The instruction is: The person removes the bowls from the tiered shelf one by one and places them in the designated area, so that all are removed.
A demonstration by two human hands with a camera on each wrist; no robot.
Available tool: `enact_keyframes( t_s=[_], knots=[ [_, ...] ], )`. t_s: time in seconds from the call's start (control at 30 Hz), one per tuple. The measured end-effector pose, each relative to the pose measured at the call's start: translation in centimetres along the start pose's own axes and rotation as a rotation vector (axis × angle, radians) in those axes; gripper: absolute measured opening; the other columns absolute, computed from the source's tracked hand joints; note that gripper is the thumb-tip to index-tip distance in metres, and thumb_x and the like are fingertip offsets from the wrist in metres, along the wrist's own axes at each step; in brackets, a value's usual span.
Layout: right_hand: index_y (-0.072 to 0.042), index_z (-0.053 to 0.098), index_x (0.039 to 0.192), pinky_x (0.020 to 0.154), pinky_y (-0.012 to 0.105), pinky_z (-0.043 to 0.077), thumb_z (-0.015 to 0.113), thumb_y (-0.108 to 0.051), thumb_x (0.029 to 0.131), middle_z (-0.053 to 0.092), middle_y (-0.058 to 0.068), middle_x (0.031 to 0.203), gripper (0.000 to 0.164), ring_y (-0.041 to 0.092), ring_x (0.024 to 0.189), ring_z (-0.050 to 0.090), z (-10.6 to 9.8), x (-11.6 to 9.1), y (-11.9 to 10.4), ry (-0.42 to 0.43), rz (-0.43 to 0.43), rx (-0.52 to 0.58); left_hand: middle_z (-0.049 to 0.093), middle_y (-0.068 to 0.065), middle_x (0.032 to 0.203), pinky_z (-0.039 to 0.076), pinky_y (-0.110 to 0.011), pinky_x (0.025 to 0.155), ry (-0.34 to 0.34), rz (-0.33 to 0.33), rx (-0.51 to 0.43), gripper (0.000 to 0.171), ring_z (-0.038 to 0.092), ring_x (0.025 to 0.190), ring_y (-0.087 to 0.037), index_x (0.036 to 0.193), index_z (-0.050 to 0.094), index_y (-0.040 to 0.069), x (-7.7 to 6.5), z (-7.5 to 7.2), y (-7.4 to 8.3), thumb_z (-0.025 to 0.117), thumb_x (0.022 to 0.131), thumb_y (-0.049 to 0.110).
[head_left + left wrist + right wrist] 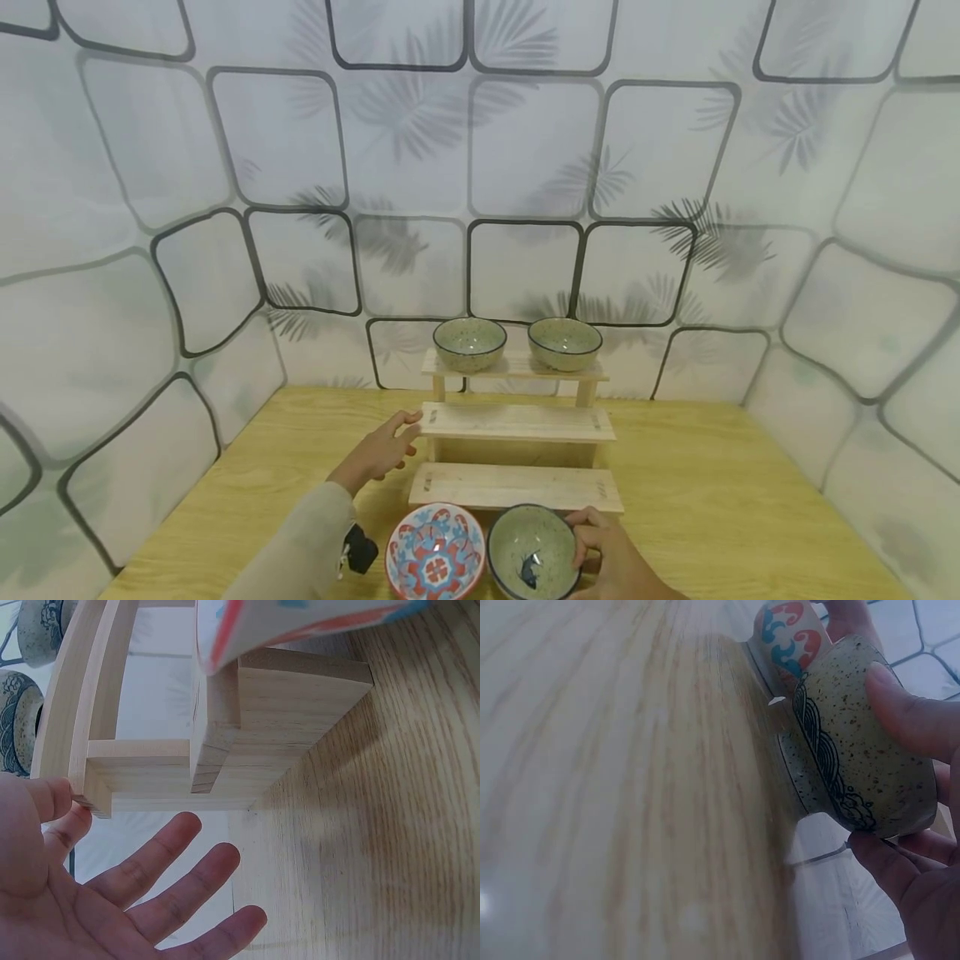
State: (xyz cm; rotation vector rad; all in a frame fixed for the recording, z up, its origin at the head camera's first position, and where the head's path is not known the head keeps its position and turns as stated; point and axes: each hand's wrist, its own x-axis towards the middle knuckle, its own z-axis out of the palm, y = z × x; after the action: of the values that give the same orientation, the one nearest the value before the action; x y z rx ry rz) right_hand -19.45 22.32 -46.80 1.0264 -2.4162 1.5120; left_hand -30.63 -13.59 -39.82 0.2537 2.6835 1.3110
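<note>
A three-tier wooden shelf stands on the table. My left hand is at the left end of its middle board; in the left wrist view, thumb and index finger pinch the board's end while the other fingers spread free. With my right hand I grip the right side of a speckled green bowl that has a dark fish picture inside. The right wrist view shows my thumb on this bowl's speckled wall, with fingers at its rim. Just left of it is a red, blue and white patterned bowl.
On the top board, two more green bowls stand side by side. The wood-grain table extends to both sides of the shelf. A patterned cloth backdrop encloses the back and sides.
</note>
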Motion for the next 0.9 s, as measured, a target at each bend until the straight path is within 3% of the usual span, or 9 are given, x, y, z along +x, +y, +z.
enact_keyframes(
  t_s=[0.2,0.37,0.57,0.8,0.9],
  knots=[
    [-0.019,0.051,0.071,0.078,0.032,0.046,0.095,-0.03,0.059,0.056,0.007,0.108,0.047,0.021,0.104,0.051,0.1,0.0,0.2,0.028,-0.091,-0.191,0.067,-0.009,0.11,0.04,-0.036,0.054,0.008,-0.005,-0.001,0.045,0.064,0.092,-0.03,0.144,0.044,0.027,-0.1,0.0,-0.1,0.041,0.103,0.046],
    [-0.021,0.049,0.073,0.079,0.035,0.047,0.093,-0.035,0.062,0.056,0.008,0.114,0.047,0.021,0.108,0.049,0.1,-0.1,-0.6,0.002,-0.039,-0.225,0.067,-0.008,0.11,0.04,-0.036,0.055,0.009,-0.006,-0.005,0.044,0.063,0.091,-0.029,0.144,0.044,0.027,-0.1,0.1,0.1,0.041,0.103,0.045],
    [-0.02,0.052,0.082,0.077,0.035,0.048,0.089,-0.035,0.068,0.054,0.016,0.12,0.043,0.024,0.111,0.05,-0.6,-0.2,-1.3,-0.06,-0.037,-0.257,0.067,-0.009,0.111,0.04,-0.037,0.056,0.007,-0.009,-0.013,0.043,0.063,0.091,-0.029,0.143,0.045,0.027,-0.1,0.2,0.2,0.041,0.104,0.044],
    [-0.001,0.05,0.114,0.076,0.03,0.053,0.074,-0.012,0.088,0.05,0.027,0.128,0.037,0.035,0.112,0.059,-1.4,0.2,-2.3,-0.168,0.038,-0.004,0.067,-0.01,0.111,0.037,-0.034,0.053,0.005,-0.012,-0.019,0.043,0.063,0.091,-0.029,0.143,0.045,0.027,-0.2,0.2,0.2,0.041,0.104,0.044],
    [0.004,0.044,0.126,0.078,0.03,0.052,0.069,-0.012,0.091,0.051,0.027,0.127,0.045,0.037,0.113,0.058,-1.9,0.6,-3.0,-0.151,0.05,-0.024,0.066,-0.01,0.111,0.035,-0.033,0.053,0.004,-0.01,-0.025,0.043,0.063,0.09,-0.029,0.143,0.044,0.028,-0.2,0.1,0.3,0.041,0.103,0.045]
  ],
)
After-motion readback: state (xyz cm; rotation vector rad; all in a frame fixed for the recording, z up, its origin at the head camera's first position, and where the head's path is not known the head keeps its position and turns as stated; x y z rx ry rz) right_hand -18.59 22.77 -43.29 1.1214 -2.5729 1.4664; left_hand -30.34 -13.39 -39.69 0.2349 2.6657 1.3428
